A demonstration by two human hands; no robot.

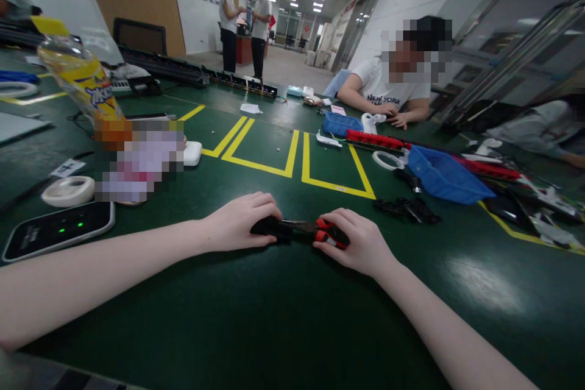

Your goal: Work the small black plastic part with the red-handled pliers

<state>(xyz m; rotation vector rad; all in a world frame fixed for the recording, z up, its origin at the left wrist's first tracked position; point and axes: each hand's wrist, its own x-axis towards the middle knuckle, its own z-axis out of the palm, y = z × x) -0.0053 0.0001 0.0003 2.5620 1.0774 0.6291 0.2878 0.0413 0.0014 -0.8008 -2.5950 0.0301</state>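
My left hand (249, 222) is closed round a small black part (269, 228) just above the green table (228, 317). Pliers with red and black handles (331, 234) are gripped in my right hand (354, 237). Their metal jaws (297, 226) point left and meet the black part. What exactly the black part is, I cannot make out, since my fingers cover much of it. A heap of small black pieces (406, 210) lies to the right, beyond my right hand.
Yellow tape outlines (258, 164) mark the table. On the left stand a tilted drink bottle (85, 85), a tape roll (68, 191) and a dark device with green lights (59, 231). Blue trays (445, 173) and a red strip (377, 139) lie right, near a seated person (388, 85).
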